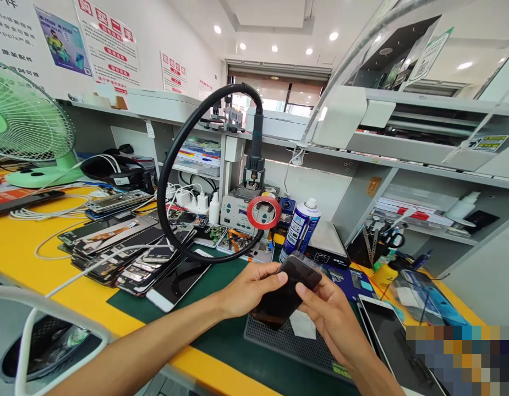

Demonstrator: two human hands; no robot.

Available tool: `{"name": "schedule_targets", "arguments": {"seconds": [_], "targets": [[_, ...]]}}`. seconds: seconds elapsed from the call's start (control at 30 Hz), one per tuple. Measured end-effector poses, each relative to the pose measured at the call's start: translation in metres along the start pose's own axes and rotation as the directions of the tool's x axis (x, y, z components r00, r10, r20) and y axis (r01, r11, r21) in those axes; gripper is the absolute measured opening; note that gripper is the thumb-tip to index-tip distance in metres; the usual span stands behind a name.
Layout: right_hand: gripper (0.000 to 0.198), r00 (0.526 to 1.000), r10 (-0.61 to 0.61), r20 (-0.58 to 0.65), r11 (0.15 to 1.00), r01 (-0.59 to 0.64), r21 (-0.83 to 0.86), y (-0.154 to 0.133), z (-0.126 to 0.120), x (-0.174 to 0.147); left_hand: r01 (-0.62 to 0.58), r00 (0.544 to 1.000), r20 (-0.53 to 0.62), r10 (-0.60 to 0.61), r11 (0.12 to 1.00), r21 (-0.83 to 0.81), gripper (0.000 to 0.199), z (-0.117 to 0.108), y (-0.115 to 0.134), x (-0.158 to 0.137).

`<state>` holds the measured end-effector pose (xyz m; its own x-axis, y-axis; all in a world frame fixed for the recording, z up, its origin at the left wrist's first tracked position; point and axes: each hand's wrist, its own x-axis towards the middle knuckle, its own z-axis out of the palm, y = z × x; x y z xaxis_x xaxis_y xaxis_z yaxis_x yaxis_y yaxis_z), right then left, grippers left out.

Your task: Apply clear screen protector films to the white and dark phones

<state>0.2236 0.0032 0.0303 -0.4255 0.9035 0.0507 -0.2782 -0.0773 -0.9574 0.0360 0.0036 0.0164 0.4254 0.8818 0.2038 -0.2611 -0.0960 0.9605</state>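
Observation:
A dark smartphone [281, 297] is held tilted above the bench, its black glass facing me. My left hand [254, 286] grips its left edge, thumb lying on the glass. On the opposite edge, my right hand [326, 308] closes round it with the thumb pressed on the screen. Clear film or a case edge seems to show at the phone's upper end. Below the hands lies a black textured pad [279, 346] with a white paper piece [302, 324] on it. A blue spray can [299, 231] stands just behind the phone.
Stacked phone screens and parts [126, 247] lie to the left, beside a white-framed phone [180, 280]. A hot-air station [237, 209] with a looping black hose [163, 181] and red tape roll [263, 213] stands behind. A white tablet [394, 335] lies right; a green fan [27, 115] stands far left.

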Motion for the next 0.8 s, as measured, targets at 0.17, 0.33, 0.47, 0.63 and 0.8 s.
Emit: {"name": "schedule_targets", "arguments": {"seconds": [0.17, 0.33, 0.47, 0.63, 0.8], "targets": [[0.032, 1.000, 0.011, -0.015, 1.000, -0.011, -0.009, -0.0020, 0.0007, 0.0001, 0.014, 1.000, -0.005, -0.014, 1.000, 0.008, 0.036, 0.0010, 0.0016, -0.0012], [0.031, 1.000, 0.010, -0.014, 1.000, -0.010, -0.008, -0.0028, 0.0014, -0.0021, 0.042, 0.999, -0.012, -0.042, 0.999, -0.008, 0.040, 0.0023, 0.0024, -0.0023], [0.035, 1.000, 0.014, -0.022, 1.000, -0.014, -0.001, -0.0030, 0.0027, -0.0024, 0.037, 0.999, 0.009, -0.037, 0.999, -0.011, 0.038, 0.0015, 0.0034, -0.0025], [0.037, 0.999, 0.032, -0.017, 0.999, -0.031, 0.042, -0.0015, 0.0022, -0.0004, 0.013, 0.999, 0.044, -0.015, 0.998, 0.061, 0.032, 0.0012, 0.0086, -0.0017], [0.043, 0.997, 0.064, -0.031, 0.998, -0.063, 0.029, -0.0017, 0.0026, -0.0004, -0.009, 1.000, 0.019, 0.008, 0.998, 0.057, 0.028, 0.0038, 0.0097, 0.0009]]}}
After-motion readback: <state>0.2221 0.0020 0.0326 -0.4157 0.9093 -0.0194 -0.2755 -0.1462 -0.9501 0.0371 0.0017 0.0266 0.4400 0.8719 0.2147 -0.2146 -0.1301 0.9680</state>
